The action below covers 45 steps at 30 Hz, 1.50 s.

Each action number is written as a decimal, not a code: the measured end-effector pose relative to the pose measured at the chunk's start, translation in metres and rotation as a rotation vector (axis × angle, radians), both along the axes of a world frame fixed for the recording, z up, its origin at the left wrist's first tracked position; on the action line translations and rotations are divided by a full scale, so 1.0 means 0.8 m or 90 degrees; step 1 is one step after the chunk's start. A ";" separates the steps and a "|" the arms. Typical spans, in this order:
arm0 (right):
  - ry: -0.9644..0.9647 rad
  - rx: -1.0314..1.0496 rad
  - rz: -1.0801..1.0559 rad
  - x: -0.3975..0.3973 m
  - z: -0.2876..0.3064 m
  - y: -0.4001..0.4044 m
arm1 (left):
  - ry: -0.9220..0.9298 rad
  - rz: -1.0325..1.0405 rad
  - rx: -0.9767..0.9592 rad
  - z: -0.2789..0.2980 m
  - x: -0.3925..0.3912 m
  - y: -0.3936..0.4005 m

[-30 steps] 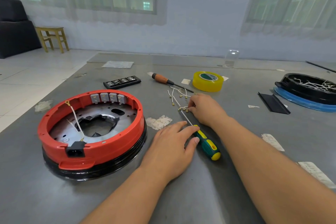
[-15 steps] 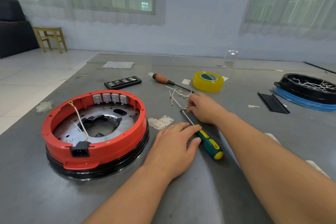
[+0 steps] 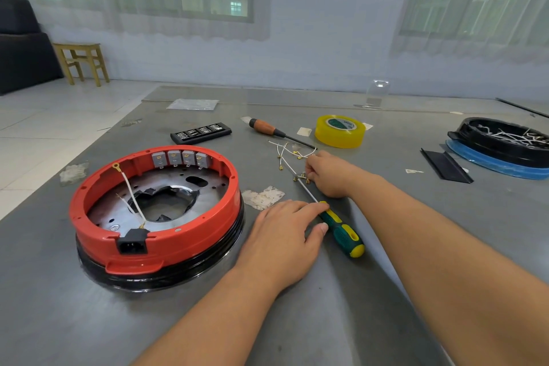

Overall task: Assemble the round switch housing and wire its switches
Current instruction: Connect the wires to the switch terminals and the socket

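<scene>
The round switch housing (image 3: 154,241), a red ring on a black base, lies on the grey table at the left. Several grey switches (image 3: 181,157) line its far inner wall. A white wire (image 3: 130,193) runs inside it from a ring terminal to the black power socket (image 3: 132,244). My left hand (image 3: 282,235) lies flat on the table, its fingertips touching the handle of a green and yellow screwdriver (image 3: 341,232). My right hand (image 3: 332,175) pinches a bunch of thin white wires (image 3: 285,154) with brass terminals, over the screwdriver's shaft.
Behind the wires lie an orange-handled screwdriver (image 3: 267,128), a yellow tape roll (image 3: 340,131) and a black bit case (image 3: 200,132). At the far right a black tray (image 3: 505,142) of wires sits on a blue ring, beside a flat black piece (image 3: 445,165). A paper scrap (image 3: 263,197) lies near the housing.
The view has shifted slightly. Both hands keep their places, the left by the screwdriver handle and the right on the wires.
</scene>
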State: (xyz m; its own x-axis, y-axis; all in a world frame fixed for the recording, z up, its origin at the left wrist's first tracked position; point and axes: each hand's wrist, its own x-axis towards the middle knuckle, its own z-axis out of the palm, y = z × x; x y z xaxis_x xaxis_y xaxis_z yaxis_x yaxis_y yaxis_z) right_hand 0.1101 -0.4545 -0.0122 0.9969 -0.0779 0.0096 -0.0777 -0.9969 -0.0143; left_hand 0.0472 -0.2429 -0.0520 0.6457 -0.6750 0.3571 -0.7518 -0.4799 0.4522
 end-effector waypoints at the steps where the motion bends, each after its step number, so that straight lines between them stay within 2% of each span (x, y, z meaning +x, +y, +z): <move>1: 0.000 -0.007 -0.002 0.000 0.000 0.000 | 0.000 0.000 -0.001 0.000 0.000 0.000; 6: -0.106 0.000 -0.031 -0.005 0.000 -0.003 | 0.027 0.004 -0.032 0.000 0.003 -0.002; 10: -0.212 0.019 -0.029 -0.016 0.004 0.004 | 0.123 0.050 -0.109 0.003 0.008 0.000; 13: -0.274 0.013 0.023 -0.030 0.005 0.014 | 0.219 0.089 -0.219 0.005 0.013 0.003; 17: -0.312 -0.040 0.136 -0.054 0.007 0.037 | 0.305 0.094 -0.281 0.008 0.021 0.007; 20: -0.343 -0.072 0.193 -0.073 0.010 0.051 | 0.379 0.110 -0.377 0.007 0.023 0.006; 25: -0.338 -0.078 0.255 -0.096 0.019 0.064 | 0.402 0.109 -0.483 0.010 0.019 0.005; 31: -0.330 -0.041 0.229 -0.127 0.023 0.089 | 0.361 0.073 -0.504 0.021 -0.006 0.016; 34: -0.367 0.085 0.171 -0.142 0.024 0.109 | 0.351 0.085 -0.535 0.029 -0.020 0.026; 36: -0.414 0.239 0.105 -0.150 0.024 0.125 | 0.357 0.100 -0.575 0.039 -0.031 0.031; 40: -0.594 0.516 -0.127 -0.156 0.021 0.181 | 0.373 0.122 -0.674 0.065 -0.046 0.043; 42: -0.553 0.721 -0.190 -0.153 0.021 0.210 | 0.368 0.147 -0.667 0.076 -0.045 0.057; 45: -0.411 1.164 -0.119 -0.145 0.027 0.240 | 0.416 0.160 -0.678 0.080 -0.040 0.085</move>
State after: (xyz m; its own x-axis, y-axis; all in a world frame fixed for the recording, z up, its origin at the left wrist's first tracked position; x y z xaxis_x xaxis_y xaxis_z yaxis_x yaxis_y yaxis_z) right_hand -0.0059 -0.2623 0.0095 0.8569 -0.5038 0.1091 0.2760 0.2697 -0.9225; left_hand 0.0150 -0.1752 0.0117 0.9733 -0.0858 0.2128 -0.1856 0.2509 0.9500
